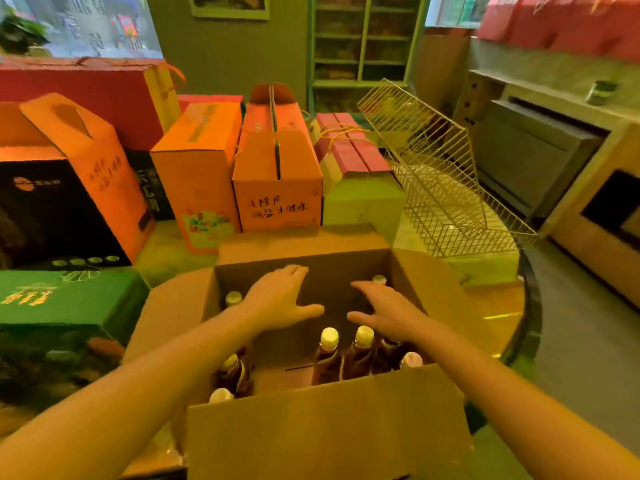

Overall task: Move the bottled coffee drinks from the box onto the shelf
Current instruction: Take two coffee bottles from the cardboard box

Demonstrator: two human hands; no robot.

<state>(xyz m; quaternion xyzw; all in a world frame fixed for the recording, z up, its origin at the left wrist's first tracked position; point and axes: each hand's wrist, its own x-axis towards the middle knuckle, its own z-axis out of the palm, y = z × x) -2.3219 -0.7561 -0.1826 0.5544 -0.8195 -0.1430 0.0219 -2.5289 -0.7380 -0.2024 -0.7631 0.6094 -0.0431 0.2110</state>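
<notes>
Both grips are being held open, palms down, over the open cardboard box, with fingers straight and spread and nothing being grasped. The left grip is being held over the left half of the box, the right grip over the right half, thumbs pointing toward each other. The bottled coffee drinks are standing upright inside the box, below the grips: two pale caps are showing just nearer than the thumbs, and others are being seen along the left wall and right side. No bottle is being touched. Beyond the box, an orange carton and a wire basket are being carried on the counter; a green carton is lying to the left. A shelf is standing well apart, against the far wall.
</notes>
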